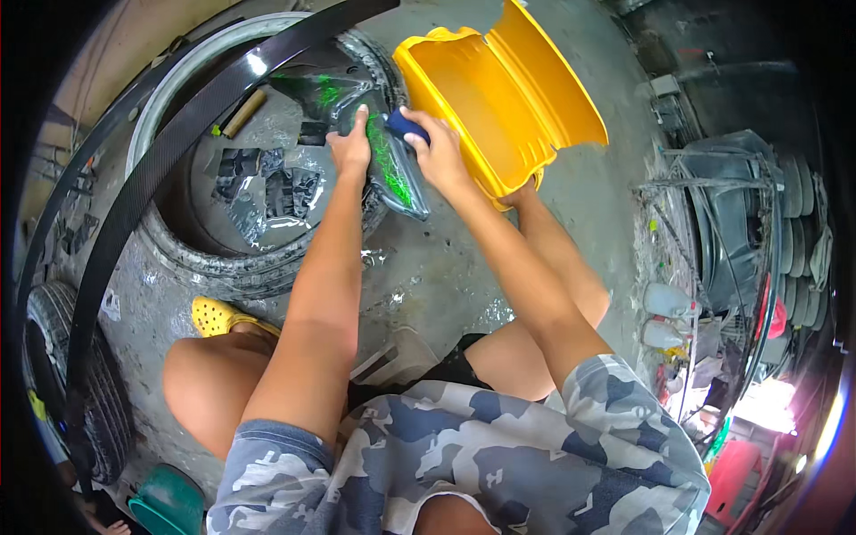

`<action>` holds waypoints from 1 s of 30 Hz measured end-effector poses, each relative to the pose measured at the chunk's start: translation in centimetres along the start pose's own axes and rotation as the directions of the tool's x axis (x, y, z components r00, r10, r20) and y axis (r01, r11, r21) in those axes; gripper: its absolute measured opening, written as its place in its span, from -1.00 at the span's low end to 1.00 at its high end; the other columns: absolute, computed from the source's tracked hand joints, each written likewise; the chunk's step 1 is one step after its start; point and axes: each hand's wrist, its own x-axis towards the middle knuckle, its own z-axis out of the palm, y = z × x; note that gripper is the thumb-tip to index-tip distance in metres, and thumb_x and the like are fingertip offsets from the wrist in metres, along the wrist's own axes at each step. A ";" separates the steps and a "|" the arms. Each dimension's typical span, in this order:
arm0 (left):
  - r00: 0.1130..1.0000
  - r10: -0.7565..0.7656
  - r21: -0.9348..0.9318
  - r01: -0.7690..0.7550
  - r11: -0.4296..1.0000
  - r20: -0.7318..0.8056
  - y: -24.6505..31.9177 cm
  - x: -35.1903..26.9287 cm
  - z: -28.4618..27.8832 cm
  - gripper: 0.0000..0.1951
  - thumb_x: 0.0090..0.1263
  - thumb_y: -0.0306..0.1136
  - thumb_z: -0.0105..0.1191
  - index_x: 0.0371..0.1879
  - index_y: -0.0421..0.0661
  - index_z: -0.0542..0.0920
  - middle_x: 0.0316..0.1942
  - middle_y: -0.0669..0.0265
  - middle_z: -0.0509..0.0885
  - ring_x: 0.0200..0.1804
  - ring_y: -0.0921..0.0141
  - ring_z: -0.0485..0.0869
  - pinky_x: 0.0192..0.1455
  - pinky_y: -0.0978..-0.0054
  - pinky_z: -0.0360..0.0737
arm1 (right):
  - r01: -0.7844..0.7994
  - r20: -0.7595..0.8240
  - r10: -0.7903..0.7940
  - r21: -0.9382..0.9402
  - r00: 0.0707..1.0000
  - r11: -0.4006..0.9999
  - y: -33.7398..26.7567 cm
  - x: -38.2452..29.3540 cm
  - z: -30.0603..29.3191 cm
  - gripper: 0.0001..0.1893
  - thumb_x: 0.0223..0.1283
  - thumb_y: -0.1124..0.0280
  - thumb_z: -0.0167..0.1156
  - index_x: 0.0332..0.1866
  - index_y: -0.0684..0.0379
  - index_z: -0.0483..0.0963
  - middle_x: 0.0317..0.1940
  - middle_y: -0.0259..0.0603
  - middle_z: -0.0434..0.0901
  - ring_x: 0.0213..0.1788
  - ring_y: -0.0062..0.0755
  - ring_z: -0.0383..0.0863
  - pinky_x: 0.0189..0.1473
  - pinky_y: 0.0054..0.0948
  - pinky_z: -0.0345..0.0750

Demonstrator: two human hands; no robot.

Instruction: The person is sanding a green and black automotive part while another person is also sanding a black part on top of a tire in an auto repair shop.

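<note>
A dark glossy molded panel [394, 167] with bright green streaks lies over the right rim of a tire [247, 284] on the floor. My left hand [351, 147] grips the panel's left edge, thumb up on its surface. In my right hand [436, 150] is a small dark blue block [406, 126], held against or just over the panel's upper right side; contact cannot be made out. Right of my right hand stands a yellow plastic container [428, 73] holding cloudy water, its side flared outward.
Dark wet sheet pieces [287, 190] and a brown cylinder [245, 114] lie inside the tire. A long black curved strip [160, 150] with a woven pattern crosses the left side. Another tire [93, 381] and a green container [167, 501] are lower left. A cluttered rack [715, 184] stands right.
</note>
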 end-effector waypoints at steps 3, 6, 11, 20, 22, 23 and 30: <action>0.999 -0.014 0.028 0.015 1.000 -0.035 -0.3 0.1 -1.6 0.11 0.07 0.37 0.21 0.34 -0.42 0.24 0.32 -0.25 0.36 0.37 -0.04 0.38 0.43 0.17 0.26 | -0.007 0.126 0.002 0.038 0.992 0.999 -2.5 -6.4 -2.5 -0.63 0.21 0.49 0.21 0.15 0.11 0.53 0.06 -0.13 0.62 0.09 -0.13 0.55 0.24 -0.24 0.31; 1.000 -0.026 0.053 0.027 0.998 -0.011 1.2 -1.5 -0.7 0.11 0.07 0.37 0.20 0.35 -0.41 0.23 0.32 -0.23 0.37 0.37 -0.03 0.38 0.42 0.17 0.27 | 0.048 0.144 -0.042 -0.035 0.989 0.998 -2.5 -10.0 -6.0 -0.61 0.20 0.50 0.21 0.17 0.11 0.53 -0.04 -0.16 0.64 0.05 -0.16 0.55 0.17 -0.27 0.31; 1.000 -0.027 0.063 0.027 0.998 -0.002 0.6 -1.5 0.3 0.11 0.07 0.39 0.19 0.36 -0.38 0.23 0.31 -0.23 0.38 0.37 -0.04 0.37 0.43 0.17 0.25 | 0.225 0.038 -0.221 -0.157 0.974 0.962 0.4 -0.5 -1.5 -0.61 0.18 0.48 0.22 0.15 -0.04 0.55 -0.27 -0.22 0.59 -0.14 -0.20 0.50 -0.09 -0.25 0.28; 0.999 -0.035 0.048 0.037 0.998 -0.042 0.8 -1.1 -1.3 0.13 0.06 0.38 0.21 0.38 -0.39 0.21 0.33 -0.23 0.36 0.38 -0.01 0.36 0.43 0.20 0.25 | 0.201 0.205 -0.172 -0.130 0.963 0.971 -3.3 -9.1 -5.9 -0.53 0.10 0.54 0.27 0.18 0.03 0.55 -0.23 -0.18 0.60 -0.12 -0.24 0.54 0.01 -0.34 0.28; 0.999 -0.040 0.051 0.039 0.998 0.014 2.0 -1.9 -1.2 0.13 0.07 0.36 0.23 0.37 -0.44 0.21 0.33 -0.25 0.36 0.39 0.00 0.36 0.44 0.24 0.23 | 0.253 0.200 -0.216 -0.186 0.956 0.949 -2.8 -7.8 -5.7 -0.53 0.09 0.55 0.28 0.18 0.03 0.56 -0.25 -0.20 0.59 -0.14 -0.26 0.53 -0.02 -0.35 0.27; 0.999 -0.038 0.049 0.038 0.998 0.013 1.8 -2.2 -1.2 0.13 0.07 0.36 0.23 0.37 -0.44 0.21 0.33 -0.25 0.36 0.39 0.00 0.36 0.44 0.24 0.23 | 0.302 0.192 -0.260 -0.234 0.946 0.924 -2.4 -6.6 -5.3 -0.52 0.07 0.55 0.30 0.18 0.02 0.56 -0.27 -0.22 0.58 -0.16 -0.28 0.52 -0.05 -0.35 0.25; 0.999 -0.035 0.012 0.035 0.999 0.027 1.1 -2.2 0.3 0.15 0.06 0.36 0.23 0.37 -0.47 0.19 0.34 -0.26 0.34 0.39 -0.02 0.35 0.44 0.23 0.23 | 0.173 0.052 -0.165 -0.364 0.985 0.915 1.0 4.5 1.4 -0.59 0.16 0.49 0.22 0.15 -0.07 0.55 -0.20 -0.26 0.61 -0.10 -0.24 0.53 -0.09 -0.23 0.27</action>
